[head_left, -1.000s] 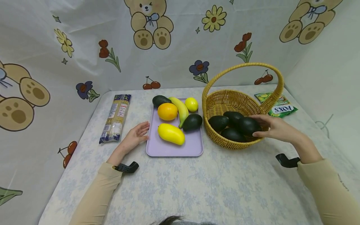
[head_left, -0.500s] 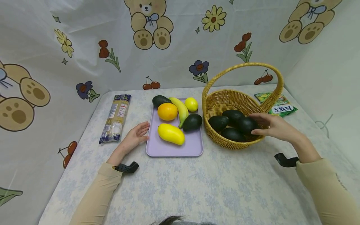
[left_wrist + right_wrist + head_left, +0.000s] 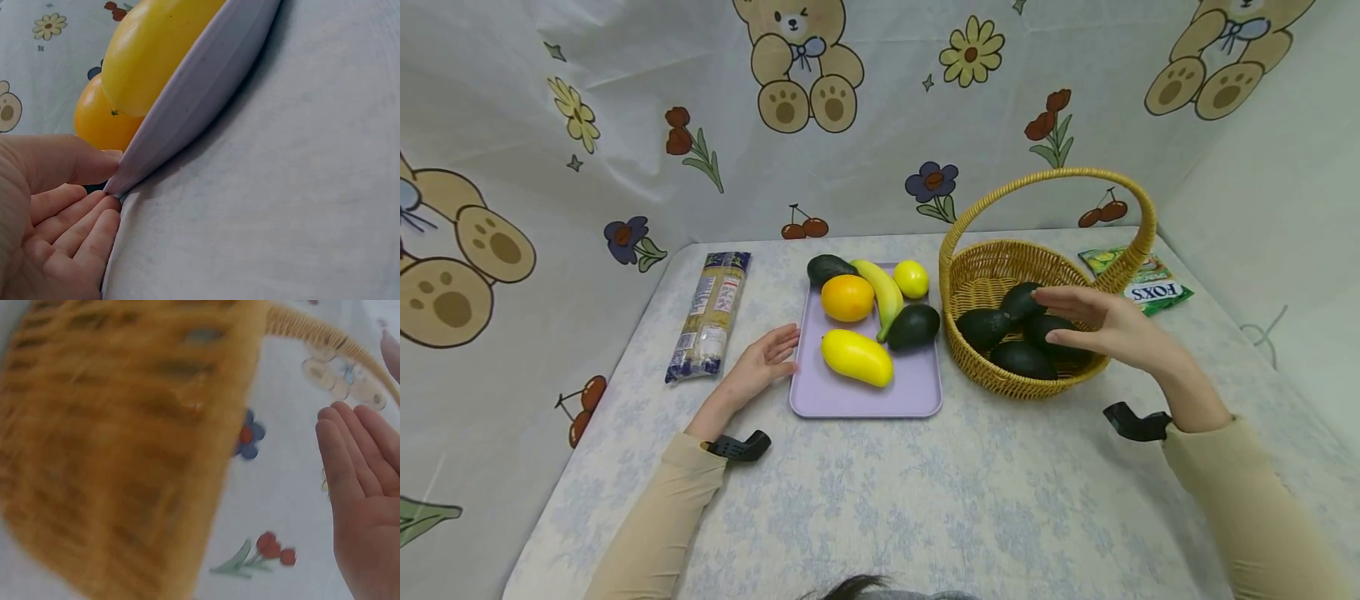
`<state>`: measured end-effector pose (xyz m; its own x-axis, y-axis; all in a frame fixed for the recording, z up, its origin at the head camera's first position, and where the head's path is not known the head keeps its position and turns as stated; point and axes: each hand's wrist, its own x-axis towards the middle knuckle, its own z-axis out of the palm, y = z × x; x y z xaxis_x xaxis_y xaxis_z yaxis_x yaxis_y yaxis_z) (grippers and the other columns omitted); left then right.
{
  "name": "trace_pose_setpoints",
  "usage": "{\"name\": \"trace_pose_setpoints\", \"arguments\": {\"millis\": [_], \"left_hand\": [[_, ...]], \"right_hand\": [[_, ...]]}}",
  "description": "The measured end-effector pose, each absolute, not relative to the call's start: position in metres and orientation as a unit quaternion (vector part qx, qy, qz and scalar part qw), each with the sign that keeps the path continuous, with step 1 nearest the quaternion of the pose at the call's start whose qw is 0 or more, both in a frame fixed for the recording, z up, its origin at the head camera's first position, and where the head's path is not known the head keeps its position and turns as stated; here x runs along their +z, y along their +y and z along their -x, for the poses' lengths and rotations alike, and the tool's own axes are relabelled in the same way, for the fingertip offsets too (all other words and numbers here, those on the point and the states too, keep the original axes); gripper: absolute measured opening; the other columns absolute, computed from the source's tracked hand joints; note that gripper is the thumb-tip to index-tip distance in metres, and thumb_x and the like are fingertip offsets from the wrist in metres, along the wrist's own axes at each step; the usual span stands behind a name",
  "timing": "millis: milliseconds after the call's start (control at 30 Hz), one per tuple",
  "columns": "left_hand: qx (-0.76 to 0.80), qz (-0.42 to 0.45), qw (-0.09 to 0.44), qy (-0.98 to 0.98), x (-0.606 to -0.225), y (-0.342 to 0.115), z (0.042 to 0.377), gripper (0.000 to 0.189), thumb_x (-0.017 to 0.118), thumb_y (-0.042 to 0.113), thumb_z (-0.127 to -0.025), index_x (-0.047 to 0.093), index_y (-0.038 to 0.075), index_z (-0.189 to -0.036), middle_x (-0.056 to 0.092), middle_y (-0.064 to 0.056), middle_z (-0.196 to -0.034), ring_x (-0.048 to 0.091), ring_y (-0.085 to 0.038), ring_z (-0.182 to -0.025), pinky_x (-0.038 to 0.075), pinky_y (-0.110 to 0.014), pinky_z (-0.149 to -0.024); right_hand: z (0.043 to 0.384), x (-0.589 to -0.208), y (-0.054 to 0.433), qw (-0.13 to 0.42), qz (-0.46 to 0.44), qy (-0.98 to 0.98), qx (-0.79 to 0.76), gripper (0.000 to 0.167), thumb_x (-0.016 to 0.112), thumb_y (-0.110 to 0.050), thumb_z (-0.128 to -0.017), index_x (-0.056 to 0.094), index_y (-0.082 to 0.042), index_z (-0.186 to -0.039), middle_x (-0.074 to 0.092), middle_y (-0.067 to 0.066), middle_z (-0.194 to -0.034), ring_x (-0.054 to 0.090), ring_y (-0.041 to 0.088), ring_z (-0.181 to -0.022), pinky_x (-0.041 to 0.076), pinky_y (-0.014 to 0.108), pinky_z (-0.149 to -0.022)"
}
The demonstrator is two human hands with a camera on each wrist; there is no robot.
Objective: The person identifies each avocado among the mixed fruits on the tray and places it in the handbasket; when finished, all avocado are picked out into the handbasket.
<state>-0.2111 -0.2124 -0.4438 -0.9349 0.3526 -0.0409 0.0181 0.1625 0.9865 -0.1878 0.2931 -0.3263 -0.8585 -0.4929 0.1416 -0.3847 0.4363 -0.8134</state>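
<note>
My left hand (image 3: 762, 364) rests at the left edge of the lilac tray (image 3: 865, 405), its thumb and fingertips touching the rim (image 3: 134, 164) in the left wrist view. On the tray lie a yellow mango-like fruit (image 3: 857, 357), an orange (image 3: 847, 298), a banana (image 3: 883, 292), a lemon (image 3: 912, 278) and two avocados (image 3: 913, 327). Over the right side of the wicker basket (image 3: 1000, 260) hovers my right hand (image 3: 1116, 329), fingers extended and holding nothing. Several avocados (image 3: 982, 328) lie inside the basket; the one under my right hand (image 3: 369, 487) is partly covered.
A pasta packet (image 3: 709, 317) lies left of the tray. Behind the basket's right side is a green FOX'S bag (image 3: 1153, 289), partly hidden by the tall handle (image 3: 1052, 173). A patterned curtain (image 3: 865, 167) hangs behind the table.
My right hand has let go of an avocado in the basket and risen a little to the left over the pile. The left hand has stayed at the tray.
</note>
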Motion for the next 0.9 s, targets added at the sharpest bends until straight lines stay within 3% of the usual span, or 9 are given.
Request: {"name": "trace_pose_setpoints", "arguments": {"millis": [367,567,767,900], "left_hand": [[0.631,-0.125,0.131,0.755,-0.445,-0.214,0.212,0.068,0.056,-0.009,-0.089,0.021,-0.003,-0.147,0.026,-0.020,-0.150,0.029,-0.030,-0.136,0.033,-0.031,-0.108],[0.626,-0.115,0.136,0.759,-0.443,-0.213,0.212,0.064,0.056,-0.007,-0.090,0.026,-0.004,-0.146,0.028,-0.021,-0.149,0.030,-0.030,-0.135,0.036,-0.029,-0.106],[0.617,-0.111,0.144,0.766,-0.441,-0.211,0.210,0.060,0.057,-0.003,-0.091,0.029,-0.004,-0.145,0.028,-0.023,-0.148,0.029,-0.032,-0.136,0.034,-0.032,-0.107],[0.616,-0.109,0.143,0.767,-0.441,-0.212,0.210,0.060,0.057,-0.003,-0.091,0.030,-0.004,-0.144,0.028,-0.023,-0.148,0.030,-0.032,-0.135,0.035,-0.031,-0.106]], "right_hand": [[0.200,-0.321,0.212,0.039,0.349,0.779,-0.520,0.057,0.068,0.003,-0.083,0.046,0.002,-0.136,0.046,0.021,-0.137,0.047,0.015,-0.123,0.042,0.024,-0.101],[0.206,-0.325,0.173,0.040,0.364,0.777,-0.513,0.061,0.072,-0.001,-0.082,0.046,-0.001,-0.137,0.046,0.012,-0.139,0.044,0.023,-0.127,0.038,0.030,-0.106],[0.211,-0.340,0.141,0.058,0.336,0.775,-0.532,0.065,0.072,-0.008,-0.083,0.042,-0.004,-0.140,0.042,0.007,-0.143,0.041,0.018,-0.130,0.033,0.029,-0.109],[0.214,-0.351,0.127,0.048,0.291,0.800,-0.523,0.073,0.074,-0.018,-0.083,0.037,-0.007,-0.144,0.037,0.007,-0.147,0.037,0.023,-0.132,0.031,0.032,-0.110]]}}
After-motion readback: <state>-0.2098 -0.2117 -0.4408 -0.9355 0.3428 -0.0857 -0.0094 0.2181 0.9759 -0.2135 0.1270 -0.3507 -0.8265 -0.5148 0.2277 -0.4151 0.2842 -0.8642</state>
